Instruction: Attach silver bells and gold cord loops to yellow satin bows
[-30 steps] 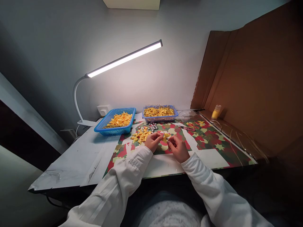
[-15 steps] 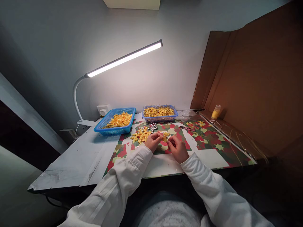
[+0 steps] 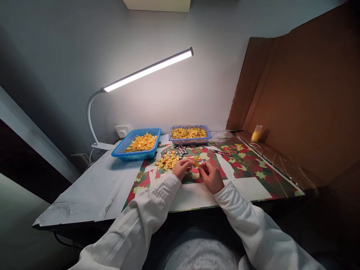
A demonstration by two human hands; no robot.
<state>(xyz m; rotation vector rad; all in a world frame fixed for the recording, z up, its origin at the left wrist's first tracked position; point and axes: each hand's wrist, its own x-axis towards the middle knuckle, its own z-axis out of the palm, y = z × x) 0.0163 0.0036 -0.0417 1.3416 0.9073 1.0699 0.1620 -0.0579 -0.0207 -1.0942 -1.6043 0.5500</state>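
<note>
Over the front middle of the table, my left hand (image 3: 182, 169) pinches a small yellow ribbon bow (image 3: 196, 161) at its left side. Close by on the right, my right hand (image 3: 210, 177) has thumb and forefinger pressed together at the bow's lower edge. What lies between those right fingertips is too small to make out. Just beyond my left hand is a loose pile of yellow bows (image 3: 165, 162). Behind that pile lie several small shiny silver bells or beads (image 3: 181, 150).
At the back stand a blue basket (image 3: 118, 153) of yellow bows and a purple-blue basket (image 3: 191, 141) of bows with gold cords. Small pink-handled snips (image 3: 223, 153) lie on the patterned sheet. A lit lamp (image 3: 149, 70) arches overhead; a yellow-filled bottle (image 3: 256, 133) stands right, beside cardboard (image 3: 298, 86).
The bow between my hands has turned and looks narrower and more upright. My hands and arms have stayed almost in place.
</note>
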